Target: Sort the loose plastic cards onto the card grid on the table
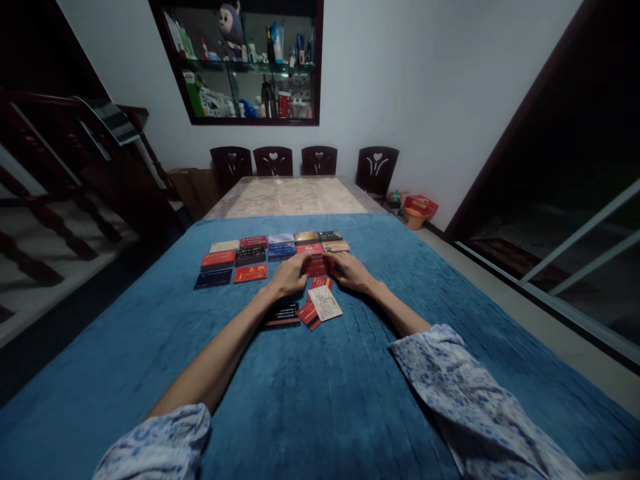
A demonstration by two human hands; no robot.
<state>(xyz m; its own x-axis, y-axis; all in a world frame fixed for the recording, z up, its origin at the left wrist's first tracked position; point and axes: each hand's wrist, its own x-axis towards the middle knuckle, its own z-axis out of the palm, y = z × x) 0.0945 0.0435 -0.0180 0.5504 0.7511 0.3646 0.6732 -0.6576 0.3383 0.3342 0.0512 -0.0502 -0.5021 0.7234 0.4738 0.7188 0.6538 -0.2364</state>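
My left hand [290,275] and my right hand [353,272] grip a red card [317,267] from its two sides, fingers bent around its edges. Just beyond it lies another red card [310,249], part of rows of cards in small piles. To the left of my left hand are a red and yellow card [251,273] and a dark blue card [213,279]. Nearer to me, a pale card [326,303] overlaps a red card with a dark stripe [309,316]. A black card [283,315] lies beside them, partly behind my left forearm.
A blue cloth [310,400] covers the near part of the table, and its bare patterned top [300,197] shows beyond. Several dark chairs [273,161] stand at the far end. A cardboard box [196,190] is at left, an orange bucket [415,217] at right.
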